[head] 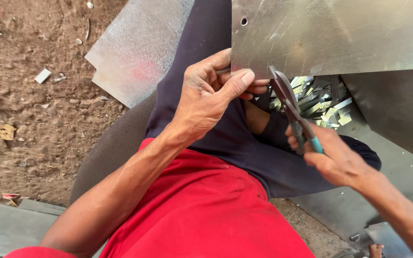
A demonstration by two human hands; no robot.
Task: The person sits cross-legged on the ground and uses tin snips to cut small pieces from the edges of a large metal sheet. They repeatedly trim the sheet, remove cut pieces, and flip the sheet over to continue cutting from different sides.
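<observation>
The metal sheet (331, 33) fills the frame from twelve to two o'clock, its lower edge running roughly level. The left hand (206, 98) pinches that edge, thumb on top. At three o'clock the right hand (333, 157) is wrapped round the tin snips (290, 107), whose blades point toward eleven, meeting the edge just beside the thumb

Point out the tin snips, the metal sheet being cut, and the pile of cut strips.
tin snips (290, 102), head view, on the blades just above the pivot.
metal sheet (331, 33), head view, on its bare shiny face.
pile of cut strips (323, 102), head view, on the middle of the heap under the sheet.
</observation>
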